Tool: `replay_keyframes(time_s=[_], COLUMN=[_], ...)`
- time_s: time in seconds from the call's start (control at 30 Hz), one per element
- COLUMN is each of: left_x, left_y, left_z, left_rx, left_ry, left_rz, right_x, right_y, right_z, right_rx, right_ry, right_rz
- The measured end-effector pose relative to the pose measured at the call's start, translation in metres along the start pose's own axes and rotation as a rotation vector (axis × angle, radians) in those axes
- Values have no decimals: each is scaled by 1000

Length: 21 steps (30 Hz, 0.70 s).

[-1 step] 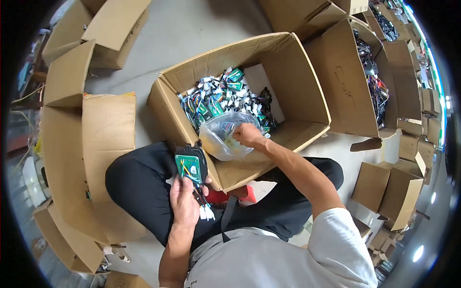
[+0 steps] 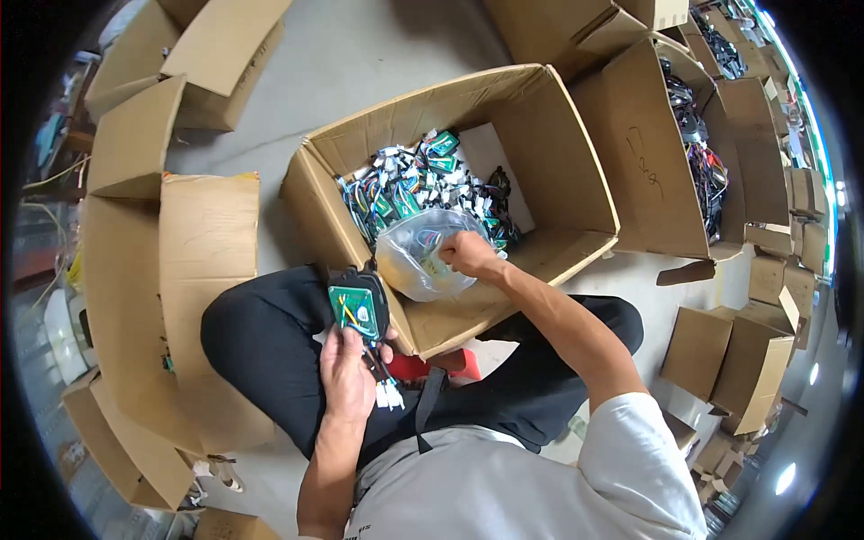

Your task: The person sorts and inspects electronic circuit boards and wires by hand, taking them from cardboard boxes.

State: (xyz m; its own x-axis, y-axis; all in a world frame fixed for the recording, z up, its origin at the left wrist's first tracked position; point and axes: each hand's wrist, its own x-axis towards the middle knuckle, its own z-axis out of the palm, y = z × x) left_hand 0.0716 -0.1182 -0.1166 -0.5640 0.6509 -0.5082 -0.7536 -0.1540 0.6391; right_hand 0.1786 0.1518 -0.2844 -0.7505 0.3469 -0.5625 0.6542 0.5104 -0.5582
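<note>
My left hand [image 2: 348, 373], over my left thigh, grips a green circuit board [image 2: 357, 309] seated in a black plastic housing [image 2: 382, 315]. Wires with white connectors [image 2: 389, 394] dangle below its fingers. My right hand [image 2: 468, 255] reaches into a clear plastic bag [image 2: 414, 270] at the near side of an open cardboard box [image 2: 540, 256]. Its fingers are curled together; what they pinch inside the bag is hidden. Beyond the bag, the box holds a heap of wired green boards [image 2: 407, 205] with white connectors and black cables.
Another open carton [image 2: 211, 225] stands at my left. To the right, a tall carton [image 2: 639, 171] is filled with dark cables [image 2: 706, 184]. Smaller cartons [image 2: 733, 355] sit at the lower right. A red object [image 2: 463, 363] shows between my legs.
</note>
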Motion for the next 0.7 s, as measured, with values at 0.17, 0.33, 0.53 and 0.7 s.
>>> replay_keyframes(time_s=[0.17,0.33,0.53,0.7], left_x=[1,-8,-16,-31], left_y=[-7,-22,-17,-13], left_z=[20,42,42,39], left_rx=[-53,-21,85,65], left_ry=[-200,-295,-519,-614], left_rz=[-20,-121,-209,-228], right_x=[-89,-192,-228,-242], right_y=[-67,-145,-133,-133], right_z=[-52,-61,-24,-17], right_rx=[596,317,1098,2022], right_ry=[-23,321,159,42], right_rz=[6,-249,-149,-154])
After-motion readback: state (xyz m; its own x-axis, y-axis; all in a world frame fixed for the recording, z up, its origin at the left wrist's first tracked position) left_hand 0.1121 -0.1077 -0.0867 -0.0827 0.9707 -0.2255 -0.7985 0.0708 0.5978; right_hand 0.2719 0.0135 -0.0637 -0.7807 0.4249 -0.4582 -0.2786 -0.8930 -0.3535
